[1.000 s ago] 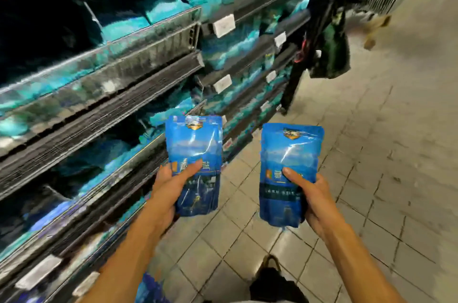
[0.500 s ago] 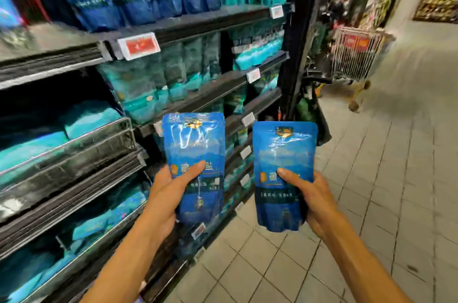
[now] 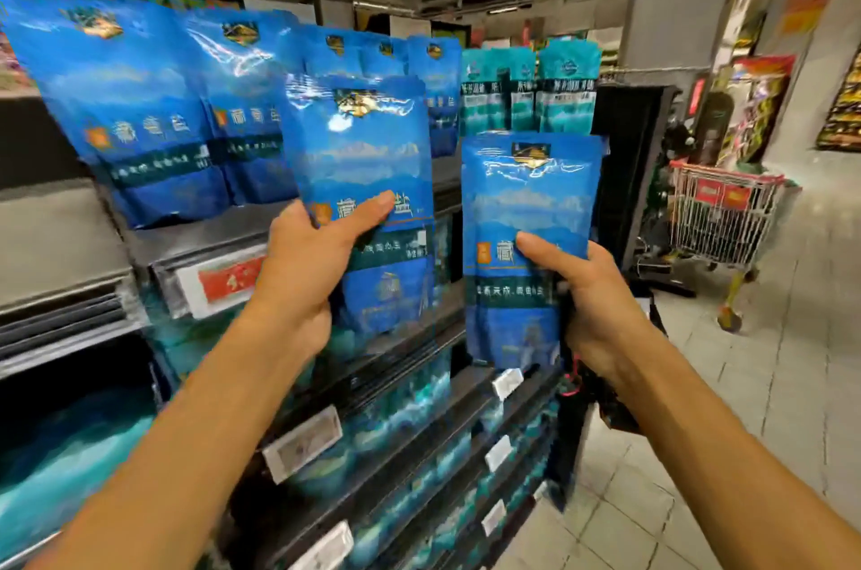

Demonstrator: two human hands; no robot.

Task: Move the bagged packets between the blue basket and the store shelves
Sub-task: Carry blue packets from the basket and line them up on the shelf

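My left hand (image 3: pixel 307 262) grips a blue bagged packet (image 3: pixel 368 150) upright, thumb across its front, raised in front of the top shelf. My right hand (image 3: pixel 591 290) grips a second blue packet (image 3: pixel 531 196) upright, slightly lower and to the right. Behind them a row of matching blue packets (image 3: pixel 140 103) stands on the top shelf (image 3: pixel 195 238), with teal packets (image 3: pixel 531 89) beside them to the right. The blue basket is out of view.
Lower shelves (image 3: pixel 396 467) hold teal bags behind white price tags. A dark shelf end post (image 3: pixel 624 168) stands right of the packets. A wire shopping trolley (image 3: pixel 727 210) is parked on the tiled aisle floor (image 3: pixel 745 406) to the right.
Both hands have lifted their packets from waist height up to the top shelf level, and my view has tilted upward from the floor to the upper shelves.
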